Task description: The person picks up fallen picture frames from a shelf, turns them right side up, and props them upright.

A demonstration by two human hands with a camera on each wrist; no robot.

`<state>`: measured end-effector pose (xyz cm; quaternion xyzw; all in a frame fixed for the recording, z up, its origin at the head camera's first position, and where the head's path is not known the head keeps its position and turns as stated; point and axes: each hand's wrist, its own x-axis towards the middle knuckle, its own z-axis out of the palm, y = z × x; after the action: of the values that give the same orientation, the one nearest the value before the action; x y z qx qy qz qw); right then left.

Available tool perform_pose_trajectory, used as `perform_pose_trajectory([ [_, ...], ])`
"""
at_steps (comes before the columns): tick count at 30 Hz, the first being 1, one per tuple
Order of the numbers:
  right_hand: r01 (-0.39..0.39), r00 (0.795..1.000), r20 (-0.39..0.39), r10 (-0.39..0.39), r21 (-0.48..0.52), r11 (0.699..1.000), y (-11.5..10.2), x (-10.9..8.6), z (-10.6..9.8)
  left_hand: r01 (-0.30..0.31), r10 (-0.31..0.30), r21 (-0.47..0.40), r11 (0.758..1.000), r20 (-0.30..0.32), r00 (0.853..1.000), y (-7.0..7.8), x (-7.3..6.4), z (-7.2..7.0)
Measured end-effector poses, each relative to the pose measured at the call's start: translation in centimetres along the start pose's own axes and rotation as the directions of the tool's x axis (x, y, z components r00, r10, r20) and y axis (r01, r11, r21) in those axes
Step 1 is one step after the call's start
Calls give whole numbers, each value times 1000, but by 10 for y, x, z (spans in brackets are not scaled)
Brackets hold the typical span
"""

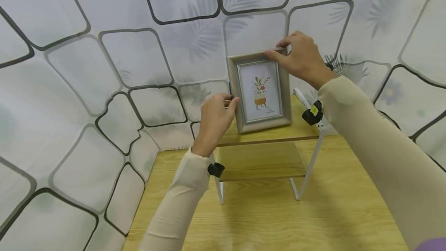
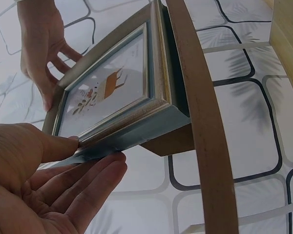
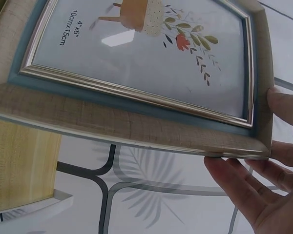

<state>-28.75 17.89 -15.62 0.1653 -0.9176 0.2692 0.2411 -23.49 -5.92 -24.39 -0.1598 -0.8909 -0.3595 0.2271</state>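
A picture frame point(image 1: 259, 91) with a beige border and a potted-plant print stands upright, slightly tilted, on the top board point(image 1: 303, 121) of a small two-tier table. My right hand point(image 1: 304, 58) pinches its upper right corner, thumb on the front and fingers round the edge, as the right wrist view also shows. At the frame's left side, my left hand point(image 1: 216, 115) holds the edge. In the left wrist view the left thumb point(image 2: 61, 147) lies on the front border while the other fingers reach along the side and behind.
The table has white metal legs point(image 1: 311, 165) and a lower wooden shelf point(image 1: 261, 160). It stands on a wood-pattern floor point(image 1: 271, 224) close to walls point(image 1: 195, 49) covered in patterned fabric. A purple object point(image 1: 432, 244) shows at the bottom right corner.
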Motion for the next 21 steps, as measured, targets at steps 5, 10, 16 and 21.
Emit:
perform_pose_trajectory([
  [5,-18,999,-29,18,1,1000,-2,-3,0,1,-1,3,1000,2,1000,-1,2,0],
  [10,-38,998,-51,39,7,999,-3,-6,1,13,-13,-4,1000,12,1000,-2,2,0],
  [16,-63,996,-62,63,9,998,-6,-7,3,10,-10,4,1000,4,1000,-4,1,-1],
  [21,-63,996,-68,64,6,998,-7,-6,4,5,-5,11,1000,0,1000,-5,2,-1],
])
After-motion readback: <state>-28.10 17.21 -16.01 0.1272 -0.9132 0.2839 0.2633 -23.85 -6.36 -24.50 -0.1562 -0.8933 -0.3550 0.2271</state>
